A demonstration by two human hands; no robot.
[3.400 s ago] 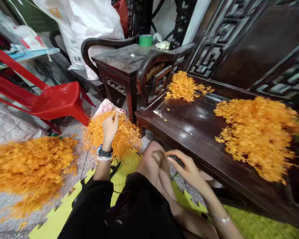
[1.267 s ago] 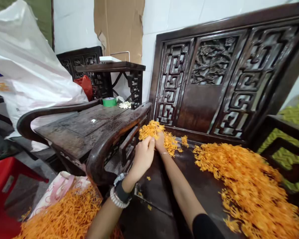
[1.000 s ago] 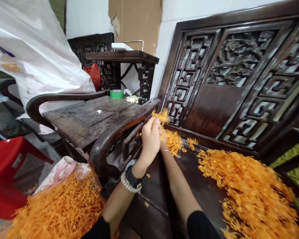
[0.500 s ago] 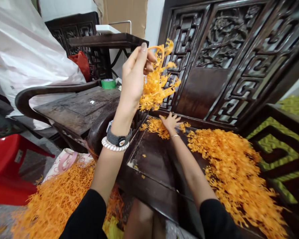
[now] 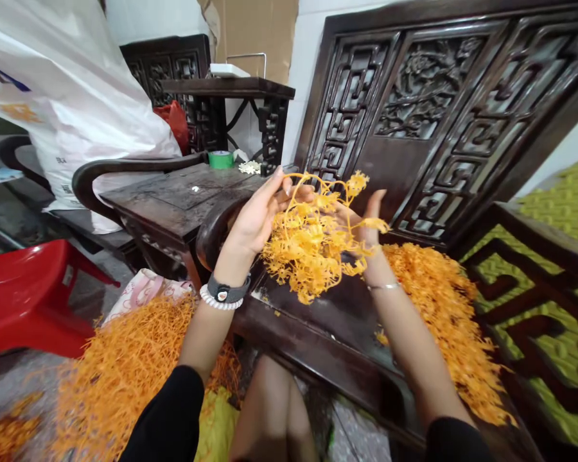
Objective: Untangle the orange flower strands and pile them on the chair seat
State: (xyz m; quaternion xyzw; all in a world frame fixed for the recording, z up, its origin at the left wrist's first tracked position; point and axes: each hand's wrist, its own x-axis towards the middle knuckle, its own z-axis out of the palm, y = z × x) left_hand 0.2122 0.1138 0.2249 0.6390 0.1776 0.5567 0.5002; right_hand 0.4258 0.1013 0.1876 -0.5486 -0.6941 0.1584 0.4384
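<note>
A tangled bunch of orange plastic flower pieces (image 5: 313, 247) hangs in front of me above the dark wooden bench seat (image 5: 351, 314). My left hand (image 5: 262, 215) pinches the bunch near its top, where a thin orange strand curves away from the fingers. On the far right side of the bunch is my right hand (image 5: 361, 224), its thumb raised and apart. The other right fingers stretch behind the orange pieces, partly covered by them, and whether they bear any weight I cannot tell.
A large heap of orange flower pieces (image 5: 433, 301) lies on the bench at right. Stringy orange pieces (image 5: 120, 372) are piled at lower left, beside a red stool (image 5: 38, 295). Green tape (image 5: 220, 159) sits on a wooden seat (image 5: 173, 192) near a white sack (image 5: 87, 109).
My left hand has come down with the orange bunch. My right hand has risen from the small orange pile on the bench to the bunch. The view has shifted slightly.
</note>
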